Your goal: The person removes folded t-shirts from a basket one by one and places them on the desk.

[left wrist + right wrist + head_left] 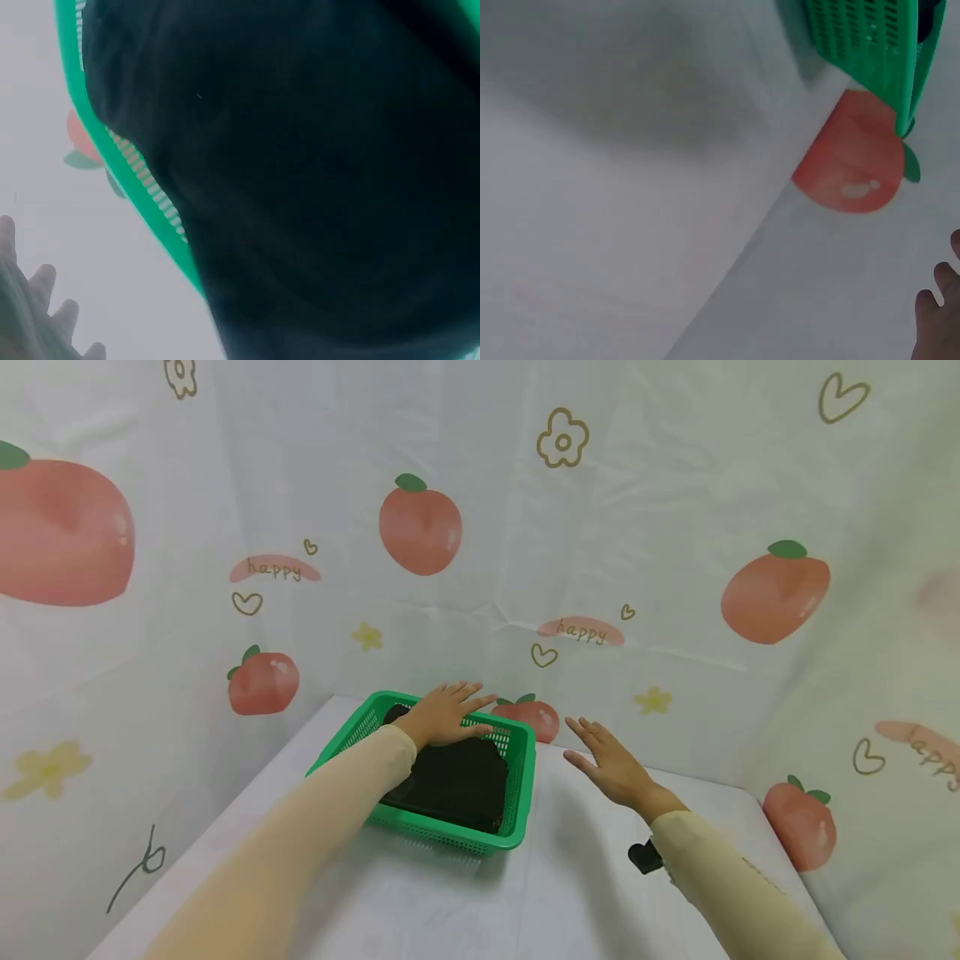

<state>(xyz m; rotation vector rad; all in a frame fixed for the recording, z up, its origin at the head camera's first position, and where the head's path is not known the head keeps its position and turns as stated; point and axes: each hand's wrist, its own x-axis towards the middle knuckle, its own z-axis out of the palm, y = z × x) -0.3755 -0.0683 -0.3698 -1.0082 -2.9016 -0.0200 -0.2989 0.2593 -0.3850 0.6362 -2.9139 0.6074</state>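
Note:
A green plastic basket (527, 777) stands on the white table, with dark folded cloth (457, 785) lying inside it. Over the basket's far part hovers my left hand (444, 717), fingers spread and straight, holding nothing. In the left wrist view the dark cloth (300, 180) fills most of the picture, and the left fingertips (56, 300) show at the lower left. To the right of the basket, my right hand (611, 768) is raised above the table with straight fingers and nothing in it. The right wrist view catches its fingers (937, 315) at the lower right edge.
A small black object (643, 857) lies on the table (570, 893) beside the right forearm, partly hidden by the sleeve. Behind and at the sides hangs a white curtain (480, 602) printed with peaches, flowers and hearts.

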